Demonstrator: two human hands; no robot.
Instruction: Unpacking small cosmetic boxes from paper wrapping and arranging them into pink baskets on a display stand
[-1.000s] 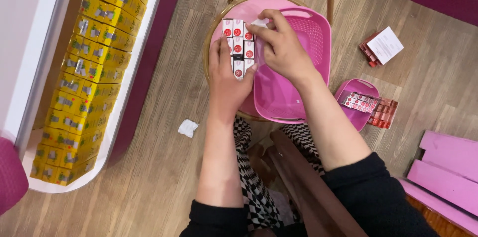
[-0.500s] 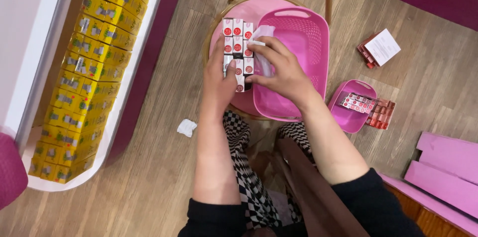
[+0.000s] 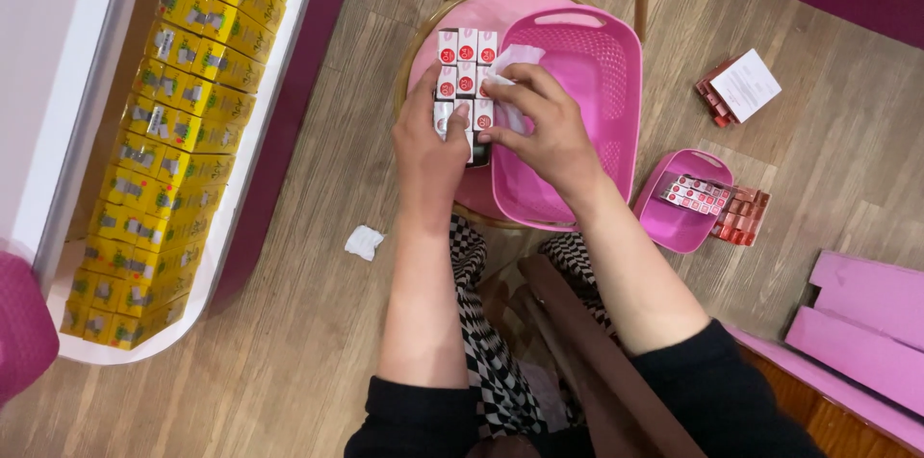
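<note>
A block of small white boxes with red round marks (image 3: 464, 63) stands on a round pink stool top (image 3: 426, 49). My left hand (image 3: 430, 145) grips the near end of the block from the left side. My right hand (image 3: 539, 126) presses a crumpled white tissue (image 3: 515, 62) against the block's right side and pinches the nearest boxes. A large pink plastic basket (image 3: 587, 83) sits on the stool just right of the boxes, under my right hand.
A white shelf (image 3: 245, 145) at left carries rows of yellow boxes (image 3: 173, 131). A crumpled tissue (image 3: 364, 242) lies on the wooden floor. At right are a small pink basket (image 3: 669, 217) with red boxes (image 3: 741, 216), a red-and-white packet (image 3: 739, 88), and pink boards (image 3: 861, 323).
My right hand came down from the block's far end to its near right side, with the tissue now showing above it. My left hand slid slightly nearer along the block.
</note>
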